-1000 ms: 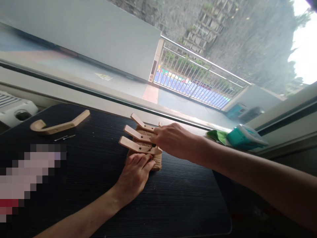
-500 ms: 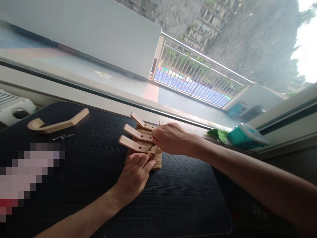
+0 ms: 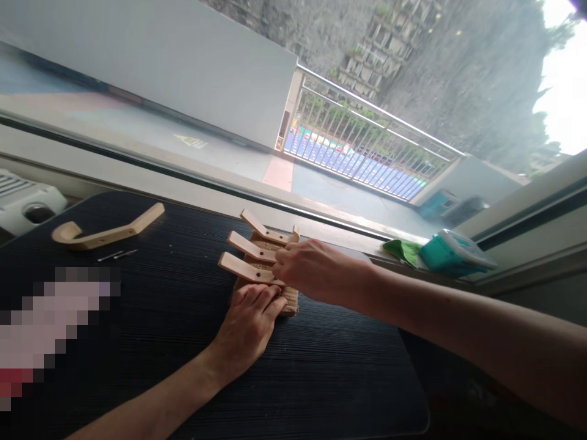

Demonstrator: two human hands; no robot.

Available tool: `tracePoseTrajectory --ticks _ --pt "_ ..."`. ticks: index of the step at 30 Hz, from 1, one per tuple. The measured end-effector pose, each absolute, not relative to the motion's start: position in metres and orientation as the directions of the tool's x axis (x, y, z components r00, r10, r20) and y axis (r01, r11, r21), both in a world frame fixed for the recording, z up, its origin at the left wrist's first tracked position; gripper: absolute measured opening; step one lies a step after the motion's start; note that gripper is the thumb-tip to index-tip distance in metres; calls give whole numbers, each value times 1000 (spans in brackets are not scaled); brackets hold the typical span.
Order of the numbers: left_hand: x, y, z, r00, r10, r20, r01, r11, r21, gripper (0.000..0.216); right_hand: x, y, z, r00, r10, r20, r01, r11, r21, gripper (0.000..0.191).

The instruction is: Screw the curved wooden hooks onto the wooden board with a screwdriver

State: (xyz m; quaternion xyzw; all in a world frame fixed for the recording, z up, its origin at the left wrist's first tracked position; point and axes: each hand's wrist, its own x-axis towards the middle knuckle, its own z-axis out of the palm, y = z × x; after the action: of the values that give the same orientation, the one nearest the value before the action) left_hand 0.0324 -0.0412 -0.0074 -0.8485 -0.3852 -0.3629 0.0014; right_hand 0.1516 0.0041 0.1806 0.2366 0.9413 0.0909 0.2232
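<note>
A wooden board (image 3: 290,300) lies on the black ribbed mat (image 3: 151,318), with three pale wooden hooks (image 3: 250,247) standing up from it. My left hand (image 3: 250,324) lies flat with fingers stretched onto the board's near edge, pressing it down. My right hand (image 3: 312,272) is curled closed at the base of the nearest hook, fingers pinched together; what is between them is hidden. A fourth loose wooden hook (image 3: 103,229) rests at the mat's far left, with two small nails or screws (image 3: 118,253) beside it.
A white device (image 3: 27,205) sits at the left edge. A teal box (image 3: 452,253) and a green cloth (image 3: 401,249) rest on the window sill at right. The window frame runs right behind the mat. A blurred patch covers the mat's near left.
My right hand has slid a little down and left, from the middle hook's base toward the nearest hook. The left hand and the board have stayed put.
</note>
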Motion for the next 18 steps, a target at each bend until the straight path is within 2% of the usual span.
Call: tracePoseTrajectory --ticks 5,11,14,18 --pt "33 -40 -7 436 668 603 656 -695 295 32 151 14 178 -726 562 -397 516 826 224 21" --pt "33 -40 -5 448 666 597 650 -701 294 31 157 28 180 -553 726 -410 750 647 134 25" --pt "32 -41 -6 450 652 610 644 -710 284 31 155 26 178 -539 745 -393 750 636 179 25" --pt "32 -41 -8 457 652 604 651 -708 272 31 153 16 177 -626 723 -293 648 691 320 19"
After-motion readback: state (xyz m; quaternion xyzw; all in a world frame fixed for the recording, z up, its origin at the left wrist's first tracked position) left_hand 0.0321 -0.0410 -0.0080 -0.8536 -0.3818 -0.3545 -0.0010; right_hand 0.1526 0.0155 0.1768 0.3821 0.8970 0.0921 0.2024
